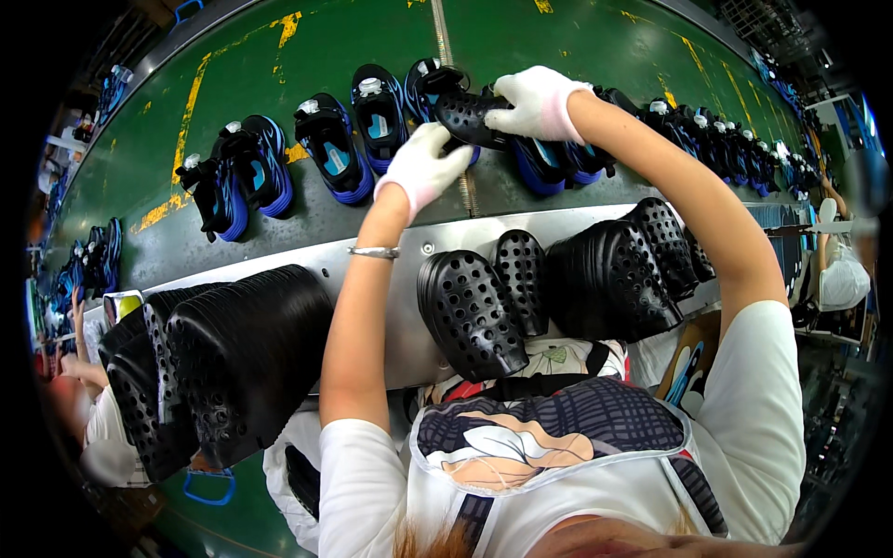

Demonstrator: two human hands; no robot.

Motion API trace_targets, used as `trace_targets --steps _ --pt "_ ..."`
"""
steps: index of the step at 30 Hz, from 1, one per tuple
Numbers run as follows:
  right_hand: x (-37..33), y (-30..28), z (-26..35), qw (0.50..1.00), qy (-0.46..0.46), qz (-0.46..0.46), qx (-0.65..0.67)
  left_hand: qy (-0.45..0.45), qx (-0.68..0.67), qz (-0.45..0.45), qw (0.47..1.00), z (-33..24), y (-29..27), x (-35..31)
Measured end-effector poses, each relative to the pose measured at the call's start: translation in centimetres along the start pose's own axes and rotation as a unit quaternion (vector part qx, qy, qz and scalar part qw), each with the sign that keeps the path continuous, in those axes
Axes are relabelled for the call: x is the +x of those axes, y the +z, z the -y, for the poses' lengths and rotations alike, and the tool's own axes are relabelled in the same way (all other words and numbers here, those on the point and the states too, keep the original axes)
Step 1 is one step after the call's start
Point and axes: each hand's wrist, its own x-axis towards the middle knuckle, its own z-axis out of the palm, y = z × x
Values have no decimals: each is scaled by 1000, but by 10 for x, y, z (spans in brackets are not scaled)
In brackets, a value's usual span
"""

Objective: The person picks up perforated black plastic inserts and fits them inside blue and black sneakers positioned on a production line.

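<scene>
Shoe factory line: green conveyor belt (rows of blue-black shoes), stacked insoles.

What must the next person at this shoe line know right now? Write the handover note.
Left hand, gloved, touches the near end of a black perforated insole. Right hand, gloved, grips that insole from above, over a blue and black shoe on the green conveyor belt. Stacks of black insoles lean on the metal ledge. This insole is not yet in; whether the shoes to the left have theirs I cannot tell.

Blue shoes crowd the green belt in a row; bare belt lies beyond them, while stacked black insoles block the metal ledge nearside
</scene>
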Motion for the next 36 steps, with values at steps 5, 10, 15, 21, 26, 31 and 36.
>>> trace_targets --steps 5,10,15,21,26,31,36 --pt "39 -7 15 998 9 28 -54 -28 64 -20 997 7 14 4" --pt "55 -4 33 994 42 51 -92 -52 124 -26 991 9 21 14" --pt "46 -26 27 988 53 112 -91 -31 80 -49 995 10 31 14" --pt "56 -43 28 978 -51 100 -177 -13 114 -83 990 18 45 11" --pt "67 -15 39 987 82 114 -81 -44 135 -70 987 16 45 10" --pt "56 -52 7 981 47 183 -43 14 110 -72 991 9 40 6" --pt "59 -44 2 977 21 212 26 -46 112 -70 990 11 44 7"
